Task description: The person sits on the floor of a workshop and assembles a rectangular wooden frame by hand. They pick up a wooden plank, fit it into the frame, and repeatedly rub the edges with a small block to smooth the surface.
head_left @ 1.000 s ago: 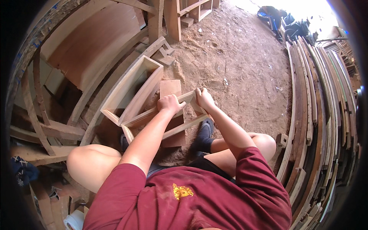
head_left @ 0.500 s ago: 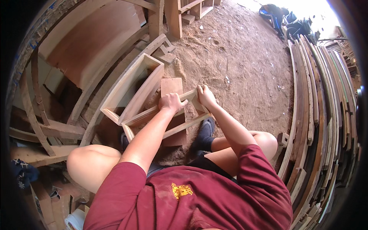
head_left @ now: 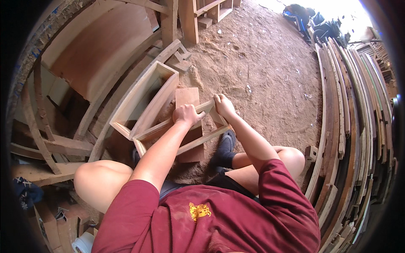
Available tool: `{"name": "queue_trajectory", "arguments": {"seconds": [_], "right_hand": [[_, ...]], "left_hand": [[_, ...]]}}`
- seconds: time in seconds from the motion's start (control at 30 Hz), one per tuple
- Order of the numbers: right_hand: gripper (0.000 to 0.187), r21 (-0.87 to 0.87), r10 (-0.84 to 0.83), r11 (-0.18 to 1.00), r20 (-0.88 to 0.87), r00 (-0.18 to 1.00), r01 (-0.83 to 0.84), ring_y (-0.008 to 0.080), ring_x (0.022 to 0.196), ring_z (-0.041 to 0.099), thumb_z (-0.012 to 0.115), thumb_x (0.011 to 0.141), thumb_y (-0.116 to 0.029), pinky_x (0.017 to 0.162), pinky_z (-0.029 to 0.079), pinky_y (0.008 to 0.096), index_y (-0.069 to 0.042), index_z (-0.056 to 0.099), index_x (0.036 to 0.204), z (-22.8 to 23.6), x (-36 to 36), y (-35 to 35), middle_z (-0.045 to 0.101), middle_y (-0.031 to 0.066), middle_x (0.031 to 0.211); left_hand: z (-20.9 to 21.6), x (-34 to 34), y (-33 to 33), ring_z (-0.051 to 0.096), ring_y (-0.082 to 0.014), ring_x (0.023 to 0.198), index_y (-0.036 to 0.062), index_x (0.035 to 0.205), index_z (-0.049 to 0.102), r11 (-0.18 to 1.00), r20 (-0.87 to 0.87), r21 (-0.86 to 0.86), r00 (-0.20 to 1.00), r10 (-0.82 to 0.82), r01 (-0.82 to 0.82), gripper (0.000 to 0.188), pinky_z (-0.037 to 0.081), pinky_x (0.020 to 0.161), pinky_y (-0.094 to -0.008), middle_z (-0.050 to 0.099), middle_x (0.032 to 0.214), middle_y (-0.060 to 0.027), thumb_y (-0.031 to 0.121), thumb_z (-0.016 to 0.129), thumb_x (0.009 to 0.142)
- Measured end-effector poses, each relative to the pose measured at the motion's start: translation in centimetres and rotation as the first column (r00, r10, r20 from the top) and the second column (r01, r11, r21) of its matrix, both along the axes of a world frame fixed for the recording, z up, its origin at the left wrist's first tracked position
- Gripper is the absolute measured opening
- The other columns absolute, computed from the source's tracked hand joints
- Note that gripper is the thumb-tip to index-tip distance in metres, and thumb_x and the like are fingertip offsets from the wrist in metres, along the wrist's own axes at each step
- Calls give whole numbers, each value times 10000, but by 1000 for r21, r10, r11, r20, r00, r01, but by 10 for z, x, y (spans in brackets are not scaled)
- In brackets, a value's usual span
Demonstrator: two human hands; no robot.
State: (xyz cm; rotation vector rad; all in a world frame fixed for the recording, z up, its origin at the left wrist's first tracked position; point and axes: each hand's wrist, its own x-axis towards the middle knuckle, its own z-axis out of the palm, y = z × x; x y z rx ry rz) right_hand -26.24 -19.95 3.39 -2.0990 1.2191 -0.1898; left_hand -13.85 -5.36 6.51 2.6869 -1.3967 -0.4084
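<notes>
Board stack [head_left: 333, 122] – long, along the right. Wooden box [head_left: 157, 104], open-topped, left. Open wooden frame [head_left: 205, 139], pale, between the shins, over a reddish plank [head_left: 187, 95]; probably light, stiff, dry to grip, weakest at the joints – best held by long rail and corner. Left hand [head_left: 187, 114]: fingers curled over the far rail, thumb along it. Right hand [head_left: 224, 106]: fingers hooked round the far right corner.
</notes>
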Motion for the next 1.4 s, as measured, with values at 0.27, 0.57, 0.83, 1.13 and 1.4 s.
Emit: {"name": "queue_trajectory", "arguments": {"seconds": [0.27, 0.57, 0.83, 1.13, 1.4], "right_hand": [[442, -15, 114, 993, -107, 988, -116, 445, 1034, 598, 442, 985, -440, 885, 464, 494, -43, 582, 1118, 0, -47, 21, 643, 268, 1065], [424, -42, -49, 998, 129, 990, 54, 435, 916, 618, 524, 964, -414, 805, 472, 476, 4, 591, 971, -5, 2, 7, 652, 258, 930], [424, 25, -89, 996, 49, 995, 88, 442, 1042, 604, 511, 961, -425, 882, 457, 487, -30, 549, 1108, 3, -33, 33, 649, 272, 1067], [426, 130, -71, 990, 185, 980, 47, 426, 1062, 601, 489, 970, -430, 891, 453, 467, -34, 514, 1125, -17, -25, 19, 635, 265, 1101], [489, 55, -15, 998, 35, 999, 13, 468, 1089, 577, 410, 981, -477, 926, 427, 524, -40, 466, 1192, -11, -16, 8, 626, 291, 1125]], "left_hand": [[-1, 1, 6, 729, -279, 770, 82, 804, 755, 1000, -13, 12, 1000, 22, -22, 629, 586, 653, -406, 728, 806, -151, 695, 652, 707], [-1, 4, 9, 728, -279, 761, 75, 819, 759, 998, -6, -54, 1000, -25, 25, 633, 586, 658, -417, 727, 803, -158, 687, 644, 707], [0, 6, 11, 725, -290, 814, 75, 856, 760, 1000, -58, -11, 998, -30, 29, 638, 585, 708, -419, 729, 845, -161, 682, 636, 703], [6, 8, 8, 711, -272, 930, 101, 1007, 729, 997, -90, 71, 995, 32, -26, 687, 577, 785, -410, 725, 993, -139, 707, 623, 700], [0, 2, 8, 713, -288, 904, 113, 979, 730, 997, -39, -55, 998, -53, 50, 643, 578, 772, -421, 724, 953, -139, 686, 611, 713]]}}
